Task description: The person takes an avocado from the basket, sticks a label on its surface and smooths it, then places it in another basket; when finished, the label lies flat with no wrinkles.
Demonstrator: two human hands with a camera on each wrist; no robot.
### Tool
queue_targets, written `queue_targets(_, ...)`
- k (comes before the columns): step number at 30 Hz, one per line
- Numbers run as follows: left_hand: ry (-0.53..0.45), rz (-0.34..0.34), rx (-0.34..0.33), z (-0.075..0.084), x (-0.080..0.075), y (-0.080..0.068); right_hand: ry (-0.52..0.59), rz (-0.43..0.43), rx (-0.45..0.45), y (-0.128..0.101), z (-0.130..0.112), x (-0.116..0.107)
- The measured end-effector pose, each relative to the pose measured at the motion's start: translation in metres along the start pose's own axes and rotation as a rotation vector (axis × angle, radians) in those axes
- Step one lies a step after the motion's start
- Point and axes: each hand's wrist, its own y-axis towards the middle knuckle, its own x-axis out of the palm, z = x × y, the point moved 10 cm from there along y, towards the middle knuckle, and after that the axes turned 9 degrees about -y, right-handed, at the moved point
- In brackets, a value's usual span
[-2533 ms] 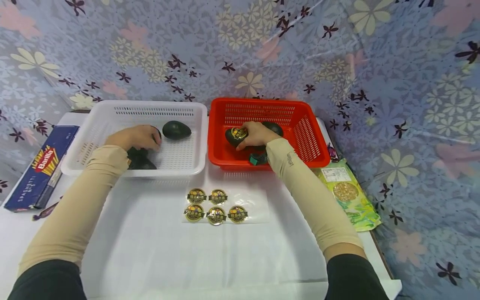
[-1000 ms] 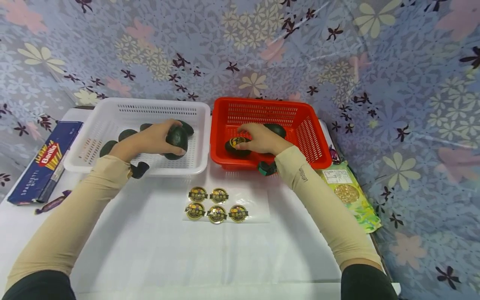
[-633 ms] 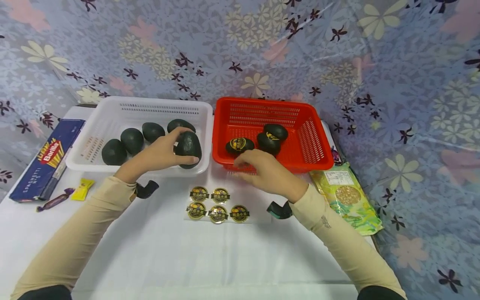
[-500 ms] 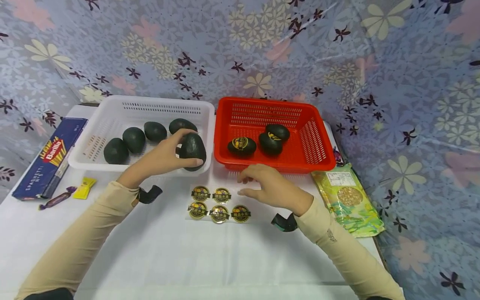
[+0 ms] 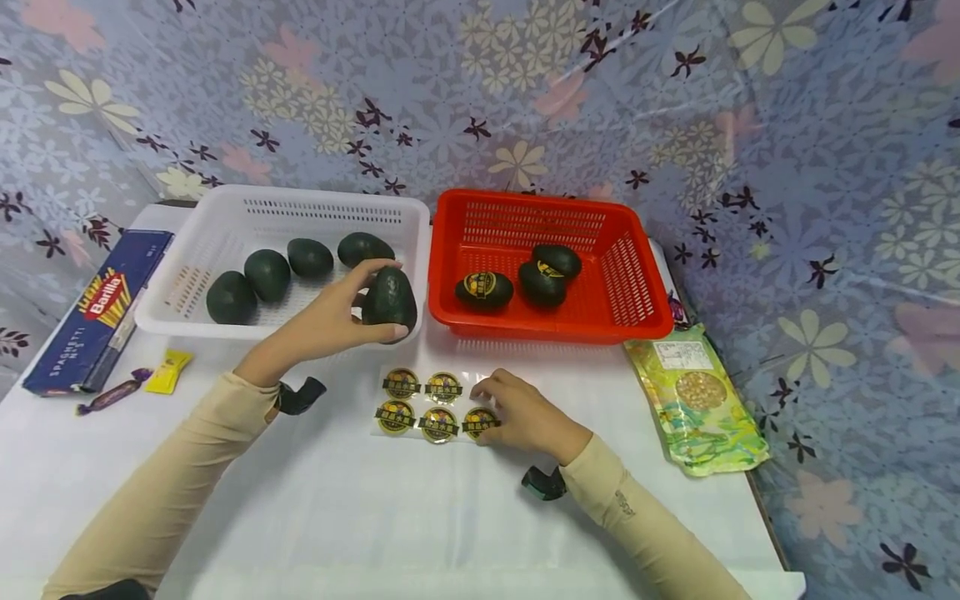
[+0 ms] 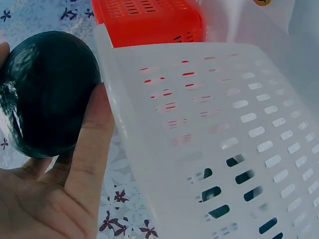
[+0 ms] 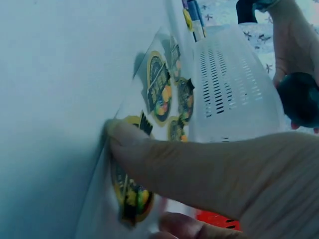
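— What have we got in the left hand [image 5: 322, 321]?

— A dark avocado [image 5: 389, 298], wrapped between our thumb and curled fingers. We hold it up over the front right corner of the white basket [image 5: 225, 321], just past the rim, bare face turned towards us. That seems to keep its skin open to whatever the other hand brings. In the left wrist view the avocado [image 6: 47, 92] sits against our fingers [image 6: 92, 144], with the basket wall just beside them.

— And the right hand [image 5: 525, 417]?

— Down on the clear sticker sheet [image 5: 510, 400] on the white table [image 5: 375, 517]. Our fingertips press on the rightmost sticker [image 5: 477, 422] of the front row; the right wrist view shows a finger [image 7: 149, 159] flat on the sheet edge, so we judge it is working a sticker loose. Fingers are bent but we cannot tell that anything is pinched yet.

— What lies beyond our fingers?

— Four more avocados [image 5: 266, 273] in the white basket, left of the held one. Ahead of the right hand, the red basket [image 5: 637, 283] has three stickered avocados [image 5: 483, 289]. Far left, a pasta box [image 5: 90, 321] and two sweets [image 5: 167, 371]; to the right, a green packet [image 5: 697, 404].

— What changed in the last half second?

— Our right hand dropped from hovering above the sheet onto it. The left hand brought its avocado a little nearer us; the baskets have not moved.
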Motion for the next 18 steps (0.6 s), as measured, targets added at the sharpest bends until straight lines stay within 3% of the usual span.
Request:
queue_targets(9,-0.012,0.000,-0.013,-0.003,0.000,-0.001,0.053,-0.032,0.091,0.002,0.014,0.011)
queue_targets(18,-0.010,0.004,-0.005,-0.002,0.000,0.002,0.073,-0.029,0.092,0.003,0.014,0.010)
